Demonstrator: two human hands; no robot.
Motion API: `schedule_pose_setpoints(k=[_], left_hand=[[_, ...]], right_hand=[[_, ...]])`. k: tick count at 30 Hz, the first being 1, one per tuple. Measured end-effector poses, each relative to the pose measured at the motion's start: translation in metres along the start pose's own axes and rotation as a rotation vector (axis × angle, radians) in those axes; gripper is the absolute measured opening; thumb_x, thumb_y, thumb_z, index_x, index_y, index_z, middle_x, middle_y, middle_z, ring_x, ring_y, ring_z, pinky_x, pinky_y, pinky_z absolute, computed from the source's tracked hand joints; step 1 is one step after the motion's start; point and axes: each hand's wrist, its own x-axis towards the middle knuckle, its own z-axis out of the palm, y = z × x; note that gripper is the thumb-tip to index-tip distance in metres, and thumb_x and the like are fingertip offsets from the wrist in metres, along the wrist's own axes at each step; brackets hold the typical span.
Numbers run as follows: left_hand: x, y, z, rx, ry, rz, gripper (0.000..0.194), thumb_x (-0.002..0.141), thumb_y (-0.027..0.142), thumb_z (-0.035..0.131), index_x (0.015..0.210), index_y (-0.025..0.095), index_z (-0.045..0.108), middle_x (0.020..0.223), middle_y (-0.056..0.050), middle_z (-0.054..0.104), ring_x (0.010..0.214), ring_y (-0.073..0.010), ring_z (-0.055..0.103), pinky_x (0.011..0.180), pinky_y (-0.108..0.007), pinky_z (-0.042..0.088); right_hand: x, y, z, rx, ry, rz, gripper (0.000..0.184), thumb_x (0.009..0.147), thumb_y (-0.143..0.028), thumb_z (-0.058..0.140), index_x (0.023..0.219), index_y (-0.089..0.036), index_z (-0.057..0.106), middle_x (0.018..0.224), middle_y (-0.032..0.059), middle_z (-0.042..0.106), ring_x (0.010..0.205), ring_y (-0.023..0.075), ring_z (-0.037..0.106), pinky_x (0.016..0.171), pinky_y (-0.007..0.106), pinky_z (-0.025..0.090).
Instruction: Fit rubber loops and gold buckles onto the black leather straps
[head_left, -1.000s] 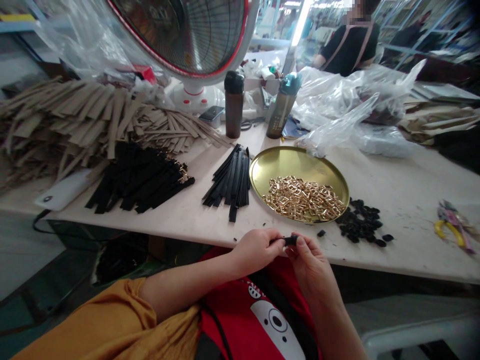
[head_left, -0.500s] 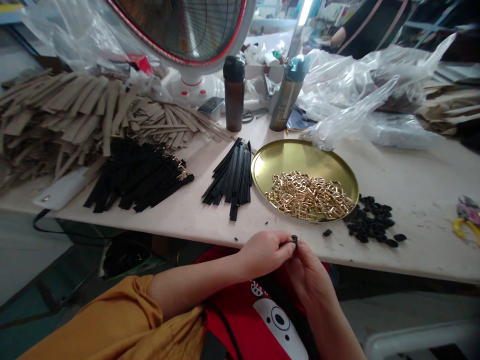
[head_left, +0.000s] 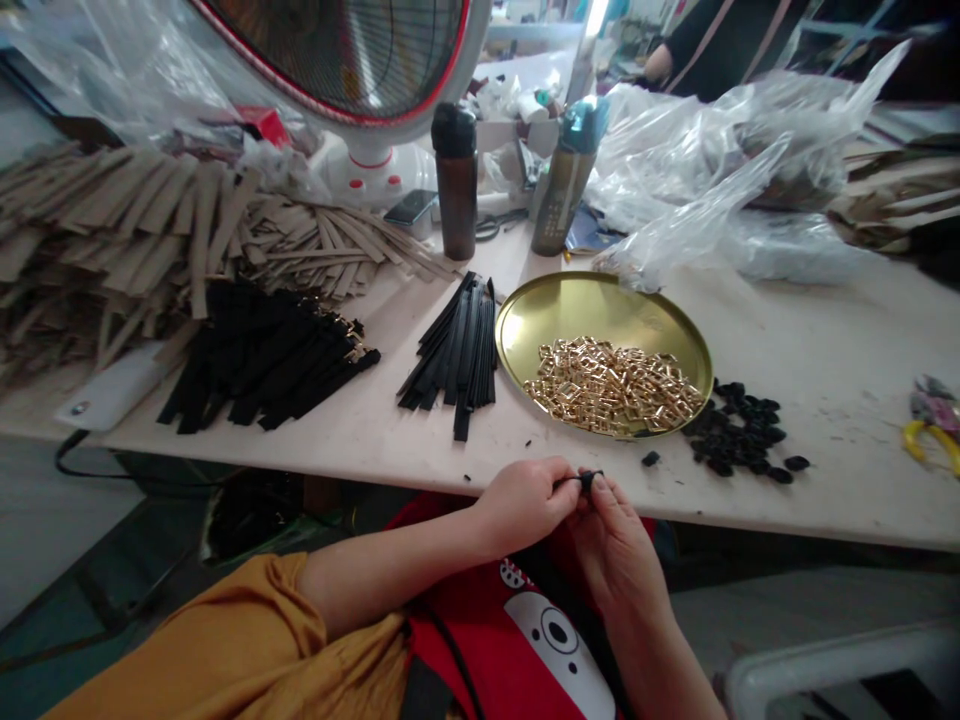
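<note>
At the table's front edge, my left hand (head_left: 529, 503) pinches one end of a black strap (head_left: 589, 480). My right hand (head_left: 616, 520) grips the same strap from the other side, its thumb on top. Only a short, bunched part shows between the fingertips; the rest is hidden by the hands. Just beyond lies a gold tray (head_left: 600, 290) holding a heap of small gold buckles (head_left: 615, 385). To its left a bundle of black strips (head_left: 454, 350) is fanned out. Right of the tray sits a pile of small black loops (head_left: 739, 430), with a single black piece (head_left: 650, 458) nearer me.
Black straps with gold ends (head_left: 255, 355) and stacked beige strips (head_left: 112, 220) fill the left. A fan (head_left: 360, 60), a dark bottle (head_left: 456, 185) and a second bottle (head_left: 566, 180) stand behind. Plastic bags (head_left: 705, 180) lie back right; yellow-handled pliers (head_left: 930, 440) far right.
The view has tilted down a little. Both hands stay together at the table edge; the black strap, long between the fingers at first, now shows as a shorter, bunched piece.
</note>
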Motion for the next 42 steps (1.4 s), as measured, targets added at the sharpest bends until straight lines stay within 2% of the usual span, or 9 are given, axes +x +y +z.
schedule_pose_setpoints(k=[7,12,17,23,26,29,32,37,42], left_hand=[[-0.011,0.005,-0.009,-0.149,-0.034,0.049,0.027,0.079,0.018,0.042,0.106,0.016,0.046,0.082,-0.003,0.062,0.073,-0.0129,0.056,0.066,-0.023,0.042],[-0.014,0.003,-0.010,-0.244,-0.041,0.028,0.021,0.082,0.021,0.039,0.102,0.015,0.041,0.071,-0.001,0.060,0.062,-0.0111,0.055,0.059,-0.022,0.043],[-0.022,-0.006,-0.014,-0.349,-0.110,-0.065,0.019,0.078,0.027,0.047,0.094,0.016,0.043,0.077,-0.002,0.061,0.055,-0.0087,0.055,0.050,-0.019,0.042],[-0.026,-0.007,-0.019,-0.430,-0.103,-0.091,0.009,0.076,0.023,0.045,0.082,0.016,0.044,0.066,0.002,0.056,0.048,-0.0061,0.050,0.046,-0.016,0.039],[-0.025,-0.003,-0.022,-0.392,-0.086,-0.071,0.011,0.077,0.026,0.045,0.082,0.016,0.046,0.068,0.002,0.055,0.049,-0.0064,0.050,0.046,-0.017,0.039],[-0.024,-0.001,-0.027,-0.320,-0.091,-0.037,0.014,0.078,0.028,0.045,0.083,0.016,0.050,0.073,0.000,0.058,0.055,-0.0078,0.052,0.050,-0.018,0.041],[-0.023,0.000,-0.030,-0.184,-0.093,-0.007,0.013,0.077,0.027,0.047,0.083,0.017,0.052,0.077,0.000,0.060,0.063,-0.0098,0.054,0.056,-0.019,0.041],[-0.018,-0.002,-0.031,0.002,-0.030,-0.030,0.015,0.077,0.030,0.048,0.083,0.017,0.054,0.077,0.000,0.061,0.068,-0.0125,0.054,0.059,-0.021,0.039],[-0.011,-0.005,-0.031,0.059,-0.087,-0.041,0.020,0.079,0.036,0.048,0.084,0.018,0.055,0.079,-0.001,0.063,0.071,-0.0138,0.055,0.059,-0.021,0.039]], right_hand=[[-0.003,-0.004,0.005,-0.034,-0.008,-0.017,0.013,0.068,-0.028,0.068,0.075,-0.019,0.061,0.073,-0.0032,0.062,0.059,0.0064,0.055,0.058,0.018,0.047],[-0.014,0.000,0.013,-0.055,-0.036,0.011,0.016,0.067,-0.026,0.069,0.079,-0.019,0.061,0.076,-0.0018,0.064,0.067,0.0092,0.058,0.064,0.020,0.049],[-0.017,0.002,0.010,-0.123,0.004,-0.070,0.017,0.066,-0.027,0.071,0.077,-0.019,0.060,0.073,-0.0030,0.063,0.064,0.0087,0.058,0.062,0.020,0.048],[-0.025,-0.004,0.008,-0.159,-0.052,-0.141,0.032,0.077,-0.048,0.055,0.078,-0.018,0.064,0.073,0.0025,0.064,0.068,0.0134,0.058,0.067,0.027,0.048],[-0.025,-0.010,0.005,-0.216,-0.109,-0.056,0.023,0.073,-0.039,0.064,0.086,-0.021,0.064,0.077,0.0014,0.065,0.070,0.0123,0.058,0.068,0.024,0.047],[-0.021,-0.014,0.001,-0.211,-0.252,0.136,0.032,0.070,-0.037,0.066,0.099,-0.024,0.062,0.086,0.0016,0.065,0.075,0.0131,0.058,0.072,0.026,0.046],[-0.013,-0.013,-0.002,-0.169,-0.314,0.278,0.026,0.074,-0.036,0.062,0.096,-0.023,0.063,0.091,0.0026,0.064,0.079,0.0141,0.058,0.076,0.027,0.046],[-0.005,-0.009,-0.007,-0.124,-0.296,0.365,0.021,0.072,-0.030,0.066,0.091,-0.022,0.064,0.085,0.0017,0.064,0.075,0.0129,0.058,0.073,0.025,0.047],[-0.003,-0.009,-0.010,-0.087,-0.291,0.355,0.018,0.069,-0.026,0.069,0.085,-0.023,0.063,0.085,0.0003,0.064,0.078,0.0116,0.057,0.076,0.024,0.047]])
